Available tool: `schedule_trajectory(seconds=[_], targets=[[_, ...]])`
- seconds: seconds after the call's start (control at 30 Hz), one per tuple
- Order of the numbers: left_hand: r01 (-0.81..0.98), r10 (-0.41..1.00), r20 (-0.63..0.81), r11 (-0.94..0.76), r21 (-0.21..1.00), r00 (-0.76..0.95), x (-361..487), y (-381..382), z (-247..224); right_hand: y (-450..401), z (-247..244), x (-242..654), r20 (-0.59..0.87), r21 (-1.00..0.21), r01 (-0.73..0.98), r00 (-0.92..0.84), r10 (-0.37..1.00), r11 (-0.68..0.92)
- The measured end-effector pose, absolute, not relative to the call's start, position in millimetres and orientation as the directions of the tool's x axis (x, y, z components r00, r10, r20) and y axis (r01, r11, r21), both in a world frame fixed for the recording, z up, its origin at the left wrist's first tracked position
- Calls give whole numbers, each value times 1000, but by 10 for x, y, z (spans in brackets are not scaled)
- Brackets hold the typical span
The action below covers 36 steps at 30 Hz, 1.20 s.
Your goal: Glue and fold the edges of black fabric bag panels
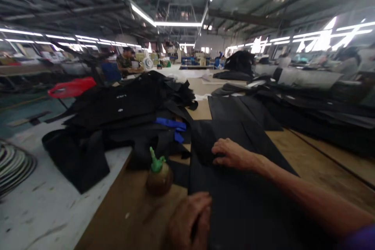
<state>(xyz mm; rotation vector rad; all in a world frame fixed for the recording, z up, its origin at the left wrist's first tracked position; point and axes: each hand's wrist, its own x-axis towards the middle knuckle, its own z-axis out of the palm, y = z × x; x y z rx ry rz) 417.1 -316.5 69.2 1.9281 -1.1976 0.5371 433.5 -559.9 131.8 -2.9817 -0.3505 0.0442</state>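
A long black fabric panel [234, 187] lies flat on the wooden table [316, 164], under both hands. The right hand [233, 154] rests spread, palm down, on its far part; the left hand [189, 222] presses its near left edge, fingers loosely curled, grasping nothing. Just beyond the left hand stands a small brown bottle with a green nozzle [159, 175]; its contents cannot be seen.

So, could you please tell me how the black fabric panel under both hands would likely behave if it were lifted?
The black fabric panel lies flat and thin on the wooden table, so it is probably floppy and light. It bunches slightly by the right hand, suggesting it would drape. The left hand rests at its edge.
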Motion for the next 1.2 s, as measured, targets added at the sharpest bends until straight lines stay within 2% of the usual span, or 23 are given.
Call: schedule_trajectory(seconds=[0.03,0.1,0.3,0.53,0.63,0.87,1.07,1.2], targets=[[-829,-528,646,-258,497,551,4135,-3125,722,-5610,1285,4242,-10,-157,249,967,254,-956],[-742,-486,576,-281,609,657,4115,-3065,788,-5630,1232,4077,3,-185,288,956,292,-940],[-608,-452,446,-322,726,772,4152,-2979,808,-5608,1152,3653,72,-160,383,924,376,-910],[-599,-472,426,-314,736,772,4160,-2924,790,-5417,1058,3283,245,-14,437,874,420,-900],[-603,-491,422,-303,738,763,4170,-2886,794,-5359,966,3164,298,-44,434,866,402,-900],[-690,-652,417,-231,686,633,4209,-2823,765,-5164,796,3117,464,-158,347,852,241,-924],[-744,-702,454,-162,648,548,4222,-2820,756,-4973,758,3212,412,-44,432,829,378,-901],[-774,-745,444,-151,615,498,4243,-2813,749,-4987,716,3173,351,-46,442,847,400,-896]])
